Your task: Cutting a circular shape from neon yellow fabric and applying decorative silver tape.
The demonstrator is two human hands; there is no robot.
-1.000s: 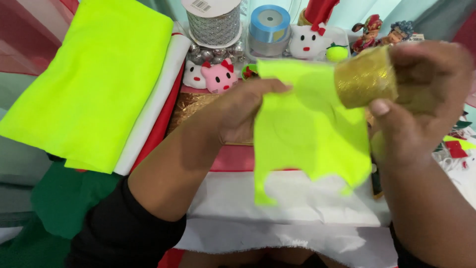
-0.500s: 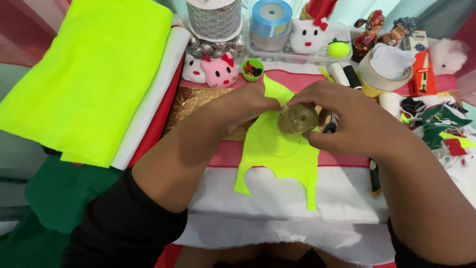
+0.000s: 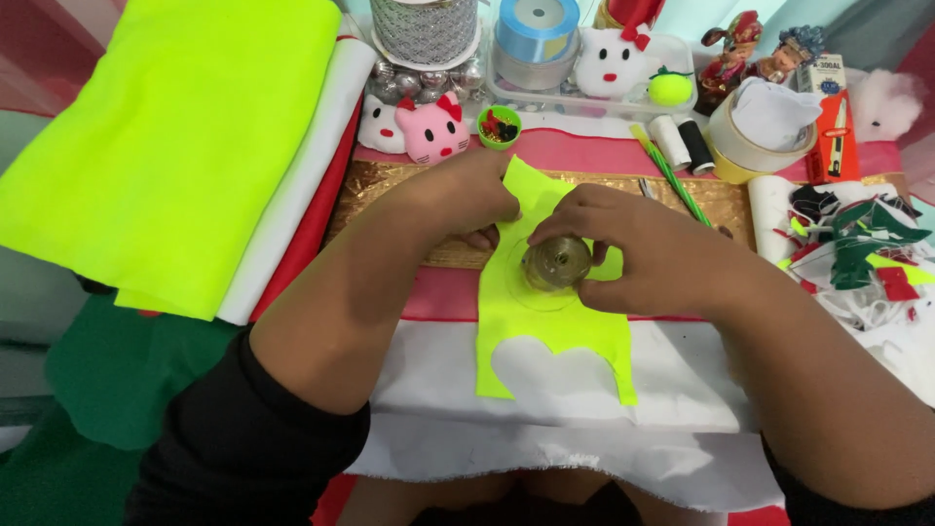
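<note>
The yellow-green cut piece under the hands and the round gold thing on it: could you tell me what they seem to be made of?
The yellow-green piece looks like felt or thin craft fabric: matte, flat, with clean cut edges and a scooped notch. The round gold thing, between the right hand and the left hand, looks like a glittery ribbon roll with a shiny clear core, though that is uncertain.

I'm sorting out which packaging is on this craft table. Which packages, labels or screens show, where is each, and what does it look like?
Box: upright at the far right, beside the tape roll; slim rectangle, red-orange with a white top panel, small print on it.
Label: round paper face on the blue ribbon spool at the top centre; too small to tell more.
No screens or signs show.
</note>
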